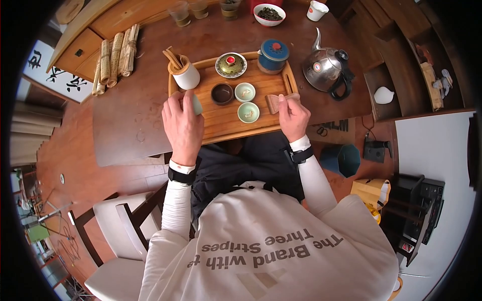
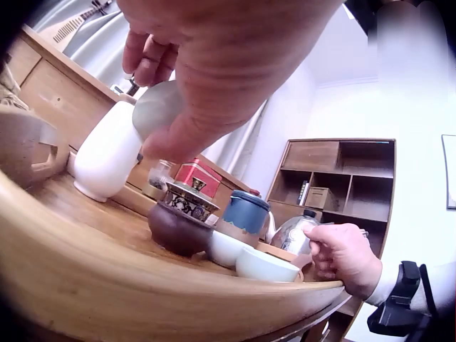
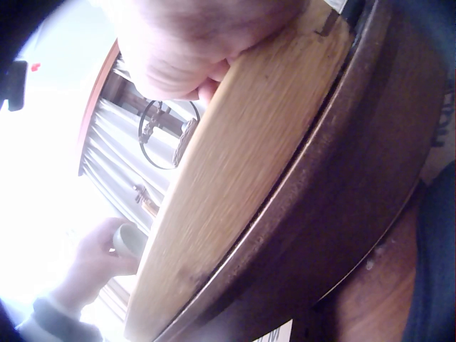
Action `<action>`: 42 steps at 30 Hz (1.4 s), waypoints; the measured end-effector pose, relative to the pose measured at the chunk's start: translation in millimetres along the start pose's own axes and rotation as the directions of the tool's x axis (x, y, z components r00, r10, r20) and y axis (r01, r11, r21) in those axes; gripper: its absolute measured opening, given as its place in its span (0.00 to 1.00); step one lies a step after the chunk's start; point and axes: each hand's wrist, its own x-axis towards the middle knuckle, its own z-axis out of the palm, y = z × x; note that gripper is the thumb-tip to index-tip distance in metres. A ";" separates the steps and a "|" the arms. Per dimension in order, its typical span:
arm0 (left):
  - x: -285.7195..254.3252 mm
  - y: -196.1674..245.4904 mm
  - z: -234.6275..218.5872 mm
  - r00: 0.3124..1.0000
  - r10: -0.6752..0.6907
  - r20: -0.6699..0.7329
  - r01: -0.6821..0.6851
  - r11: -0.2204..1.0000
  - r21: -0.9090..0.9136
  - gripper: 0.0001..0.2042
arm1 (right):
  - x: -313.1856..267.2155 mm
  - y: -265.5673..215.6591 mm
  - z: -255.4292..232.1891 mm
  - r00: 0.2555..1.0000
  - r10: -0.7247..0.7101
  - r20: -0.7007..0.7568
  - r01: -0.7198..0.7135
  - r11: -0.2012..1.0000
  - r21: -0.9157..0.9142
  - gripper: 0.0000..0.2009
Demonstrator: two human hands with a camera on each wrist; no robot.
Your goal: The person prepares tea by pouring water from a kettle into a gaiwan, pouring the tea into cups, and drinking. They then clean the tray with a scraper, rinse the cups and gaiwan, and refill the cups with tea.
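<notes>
My left hand (image 1: 182, 123) grips a pale green cup (image 1: 197, 104) over the left side of the wooden tray (image 1: 216, 131). In the left wrist view this cup (image 2: 157, 107) is tilted beside the white holder (image 2: 107, 153). At the tray's right end, my right hand (image 1: 293, 118) pinches a flat brown piece (image 1: 273, 104); whether it is cloth or wood I cannot tell. Between the hands stand a dark cup (image 1: 222, 94) and two pale green cups (image 1: 245, 92), (image 1: 248, 113) with small designs inside. The right wrist view hides what my right hand (image 3: 192, 43) holds.
Along the tray's back are a holder with wooden tools (image 1: 186, 75), a lidded bowl (image 1: 231, 65) and a blue pot (image 1: 273, 56). Right of the tray stands a steel kettle (image 1: 324, 67). Behind are a bowl of leaves (image 1: 269, 15) and glasses (image 1: 179, 14); rolled bamboo mats (image 1: 116, 55) lie left.
</notes>
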 end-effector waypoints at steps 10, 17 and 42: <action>-31.7 30.0 17.1 0.919 -0.282 0.277 0.375 0.841 -0.390 0.27 | -1.0 1.1 1.3 1.000 0.003 0.000 -0.003 1.000 -0.010 0.15; -43.2 47.6 34.3 0.933 -0.201 0.300 0.306 0.880 -0.364 0.25 | -0.3 -1.3 0.1 1.000 0.005 -0.005 -0.005 1.000 -0.006 0.14; 1.2 25.5 72.1 0.928 -0.258 0.269 0.328 0.908 -0.262 0.34 | 0.7 -3.5 0.0 1.000 0.007 0.023 -0.006 0.999 -0.042 0.15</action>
